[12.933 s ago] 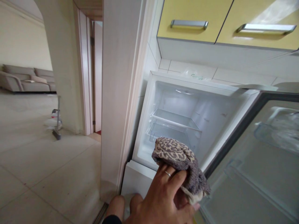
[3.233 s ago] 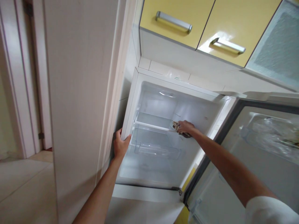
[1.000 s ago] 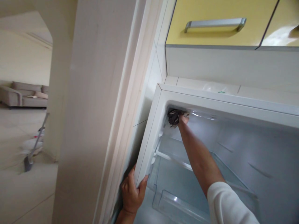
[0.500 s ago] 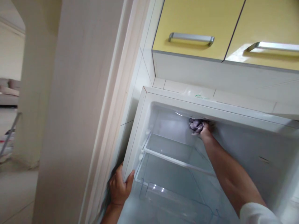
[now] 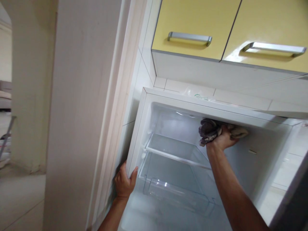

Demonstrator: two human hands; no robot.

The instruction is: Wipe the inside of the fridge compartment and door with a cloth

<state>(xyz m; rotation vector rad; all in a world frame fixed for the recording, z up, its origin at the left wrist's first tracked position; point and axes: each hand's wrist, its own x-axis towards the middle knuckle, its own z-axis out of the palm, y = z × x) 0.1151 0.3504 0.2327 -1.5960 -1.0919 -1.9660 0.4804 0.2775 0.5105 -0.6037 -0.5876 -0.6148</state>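
Note:
Inside the refrigerator [image 5: 139,128], my right hand [image 5: 223,138] is closed around a crumpled dark grey cloth [image 5: 209,131], which bulges out on both sides of it. The cloth is up against the inner ceiling near the right wall. At the left, my left hand [image 5: 125,181] grips the outer edge of the refrigerator body, thumb in front and fingers wrapped round the side. A glass shelf [image 5: 170,146] sits below the cloth, with another shelf and a clear drawer [image 5: 173,192] lower down.
Yellow cabinets [image 5: 192,19] with metal handles hang above the refrigerator. A wooden door or panel [image 5: 79,112] stands close on the left, beside the tiled wall [image 5: 134,80]. A plastic piece with green print [image 5: 202,97] lies on the refrigerator's top.
My right hand has moved with the cloth to the right and forward along the inner ceiling toward the right wall. My left hand keeps its grip on the edge. The view has shifted slightly.

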